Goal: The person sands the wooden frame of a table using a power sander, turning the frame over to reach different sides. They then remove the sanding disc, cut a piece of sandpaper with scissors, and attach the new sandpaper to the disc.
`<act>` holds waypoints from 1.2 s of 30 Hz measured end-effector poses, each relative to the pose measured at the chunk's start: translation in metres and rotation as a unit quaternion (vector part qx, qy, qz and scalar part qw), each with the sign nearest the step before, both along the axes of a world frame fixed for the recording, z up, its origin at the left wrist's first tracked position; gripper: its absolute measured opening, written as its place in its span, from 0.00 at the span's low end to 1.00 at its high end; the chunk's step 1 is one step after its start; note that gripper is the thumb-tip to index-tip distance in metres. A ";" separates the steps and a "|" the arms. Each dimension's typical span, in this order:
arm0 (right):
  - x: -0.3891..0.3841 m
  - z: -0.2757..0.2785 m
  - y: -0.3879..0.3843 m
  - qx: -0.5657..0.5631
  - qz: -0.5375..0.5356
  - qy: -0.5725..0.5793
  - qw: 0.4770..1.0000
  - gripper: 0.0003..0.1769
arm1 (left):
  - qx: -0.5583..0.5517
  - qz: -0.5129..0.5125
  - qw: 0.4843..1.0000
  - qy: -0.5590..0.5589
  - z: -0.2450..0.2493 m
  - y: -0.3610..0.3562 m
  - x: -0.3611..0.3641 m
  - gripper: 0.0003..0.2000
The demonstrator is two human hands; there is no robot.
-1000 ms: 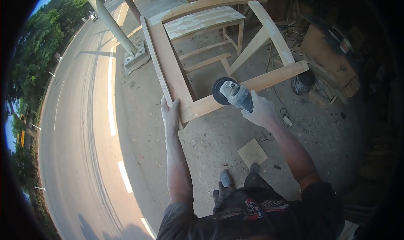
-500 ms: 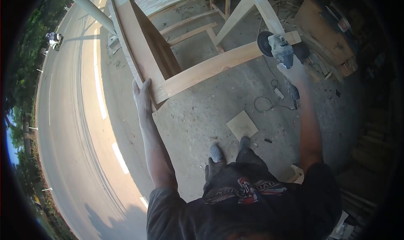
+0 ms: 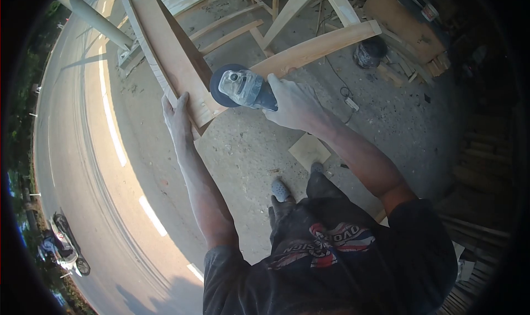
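Note:
My right hand (image 3: 295, 102) is wrapped round the body of an angle grinder (image 3: 241, 87) with a dark round disc. The disc overlaps the corner of a pale wooden frame (image 3: 176, 75), where a long rail (image 3: 320, 47) meets a wide board. At the frame's near left corner, my left hand (image 3: 178, 115) grips the edge, thumb on the top face and fingers along the outer side. The frame's near corner sits raised above the concrete ground.
A road (image 3: 83, 144) runs along the left, with a motorcycle (image 3: 67, 243) on it. A post (image 3: 99, 22) stands at the upper left. A square board (image 3: 309, 152) lies by my feet. A dark bucket (image 3: 370, 53), wood scraps and a cord (image 3: 342, 86) lie to the right.
My right hand has carried the grinder leftward along the rail, from its far right end to the left corner. The left hand stays on the frame. A motorcycle has come nearer on the road.

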State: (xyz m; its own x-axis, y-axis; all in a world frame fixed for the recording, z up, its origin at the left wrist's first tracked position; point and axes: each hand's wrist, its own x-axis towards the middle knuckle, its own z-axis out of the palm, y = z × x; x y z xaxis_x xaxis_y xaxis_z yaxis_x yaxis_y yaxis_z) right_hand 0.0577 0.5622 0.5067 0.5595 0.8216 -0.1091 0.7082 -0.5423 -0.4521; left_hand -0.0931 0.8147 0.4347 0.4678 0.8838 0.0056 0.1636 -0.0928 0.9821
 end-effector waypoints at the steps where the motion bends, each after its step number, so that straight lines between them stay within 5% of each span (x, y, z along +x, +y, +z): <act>1: 0.012 -0.001 -0.010 0.006 -0.017 -0.017 1.000 0.27 | 0.008 0.009 1.000 0.010 0.000 0.001 0.000 0.25; 18: 0.153 -0.003 -0.116 -0.056 -0.147 -0.014 0.987 0.34 | -0.019 0.035 0.999 0.027 0.004 -0.004 -0.001 0.31; 25: 0.175 -0.033 -0.148 0.104 -0.279 -0.017 0.954 0.32 | -0.021 0.035 0.999 0.026 -0.005 0.008 -0.002 0.31; 29: 0.125 -0.018 -0.122 0.083 -0.220 0.070 0.969 0.35 | -0.001 -0.002 1.000 -0.029 -0.012 0.020 0.001 0.27; 36: 0.028 -0.024 -0.038 0.065 -0.028 -0.040 0.997 0.28 | 0.044 0.008 0.999 0.013 -0.026 0.043 0.005 0.27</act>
